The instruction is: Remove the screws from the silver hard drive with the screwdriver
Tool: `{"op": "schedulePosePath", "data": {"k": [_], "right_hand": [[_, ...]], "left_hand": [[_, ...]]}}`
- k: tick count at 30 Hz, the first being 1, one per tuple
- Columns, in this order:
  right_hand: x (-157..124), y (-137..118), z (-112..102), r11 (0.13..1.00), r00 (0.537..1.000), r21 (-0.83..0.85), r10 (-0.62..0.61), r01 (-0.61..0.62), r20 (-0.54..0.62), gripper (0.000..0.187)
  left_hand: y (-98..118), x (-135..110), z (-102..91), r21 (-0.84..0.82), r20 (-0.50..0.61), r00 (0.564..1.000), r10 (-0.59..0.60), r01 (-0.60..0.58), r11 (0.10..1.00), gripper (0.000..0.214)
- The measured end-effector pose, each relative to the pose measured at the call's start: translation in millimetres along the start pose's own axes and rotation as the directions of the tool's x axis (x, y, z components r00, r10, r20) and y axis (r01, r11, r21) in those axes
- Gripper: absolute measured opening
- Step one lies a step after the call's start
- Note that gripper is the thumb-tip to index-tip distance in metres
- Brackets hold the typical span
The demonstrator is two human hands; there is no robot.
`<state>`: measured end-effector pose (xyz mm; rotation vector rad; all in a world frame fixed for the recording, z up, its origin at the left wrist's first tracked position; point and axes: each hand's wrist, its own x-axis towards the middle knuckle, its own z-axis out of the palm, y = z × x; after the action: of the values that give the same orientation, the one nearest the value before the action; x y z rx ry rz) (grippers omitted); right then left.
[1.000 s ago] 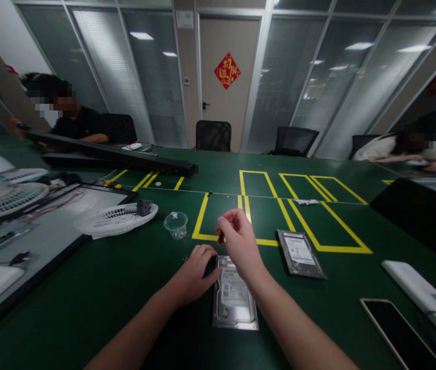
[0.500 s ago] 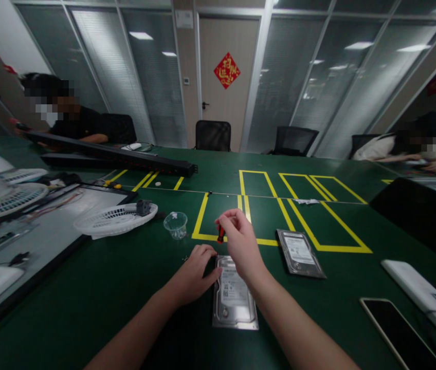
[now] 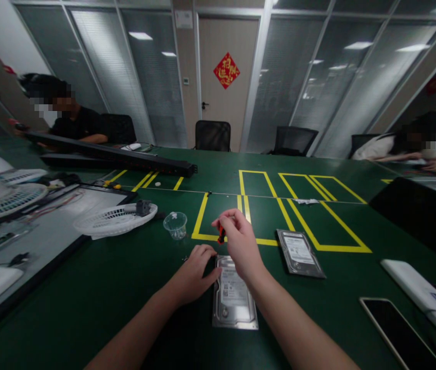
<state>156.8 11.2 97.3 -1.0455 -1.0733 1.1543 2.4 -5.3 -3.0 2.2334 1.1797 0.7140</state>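
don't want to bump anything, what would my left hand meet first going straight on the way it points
Probably the red-and-black tool in your right hand, or that hand itself; depth is unclear.

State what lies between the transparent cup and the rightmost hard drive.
In the head view, the right hand, holding a red-and-black tool, shows between the cup and that drive, with yellow tape on the table.

The right grip (image 3: 239, 236) is pinched just ahead of the left grip (image 3: 197, 270) (its fingers (image 3: 204, 251) curved), forearms (image 3: 285, 313) converging.
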Motion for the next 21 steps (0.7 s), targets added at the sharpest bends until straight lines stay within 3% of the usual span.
{"op": "schedulePosePath", "data": {"k": [7, 14, 21], "right_hand": [[0.3, 2.2, 1.7, 1.000, 1.000, 0.004, 0.013, -0.013, -0.010, 0.022], [-0.6, 1.0, 0.7, 1.000, 1.000, 0.005, 0.007, -0.007, 0.029, 0.015], [0.9, 4.1, 1.4, 1.000, 0.999, 0.006, 0.009, -0.009, -0.032, 0.023]], "left_hand": [[1.8, -0.2, -0.6, 0.004, 0.007, 1.000, -0.006, 0.006, 1.000, 0.024], [2.5, 0.1, -0.9, -0.002, -0.015, 1.000, 0.003, -0.003, 1.000, 0.026], [1.9, -0.4, -1.2, -0.001, -0.004, 1.000, 0.001, -0.001, 1.000, 0.026]]}}
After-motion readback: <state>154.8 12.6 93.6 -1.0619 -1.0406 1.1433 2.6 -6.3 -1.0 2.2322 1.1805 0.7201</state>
